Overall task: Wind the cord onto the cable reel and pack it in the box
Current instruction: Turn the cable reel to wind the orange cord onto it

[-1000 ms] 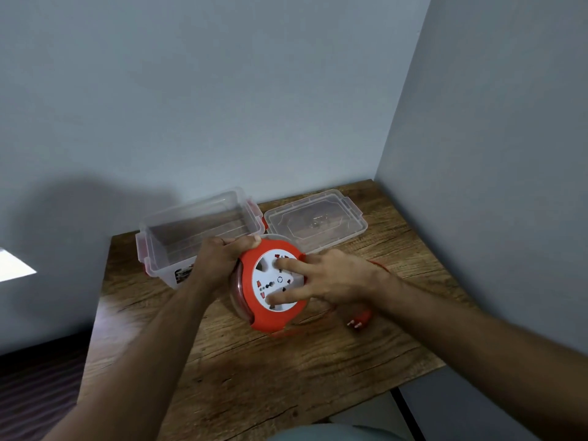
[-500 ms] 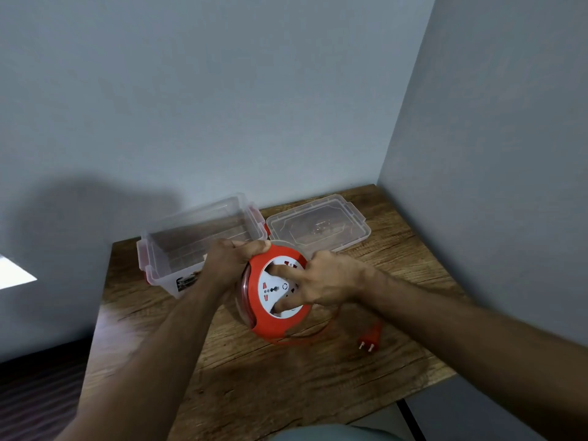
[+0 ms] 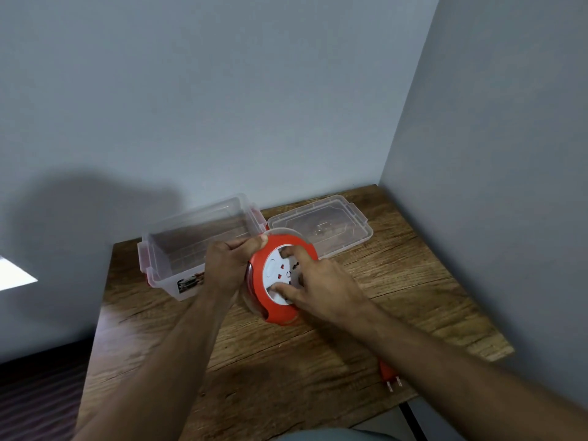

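1. A brown wood-grain table (image 3: 318, 361) stands in a corner between two plain grey walls (image 3: 254, 90).
2. A round red plastic cable reel with a white socket face (image 3: 281, 278) is held tilted on its edge near the middle of the table, its face turned toward the right.
3. The left hand (image 3: 227, 268) grips the reel's far-left rim, fingers curled over it and the thumb on the red edge.
4. The right hand (image 3: 321, 281) lies on the white socket face, fingers spread and pressing into its recesses.
5. A red two-pin plug (image 3: 388, 374) lies on the table at the near right, partly hidden by the right forearm; the cord between it and the reel cannot be made out.
6. A clear plastic storage box with red latches (image 3: 178, 246) stands open at the far left, just behind the left hand.
7. Its clear plastic lid (image 3: 356, 230) lies flat at the far right, just beside the box.
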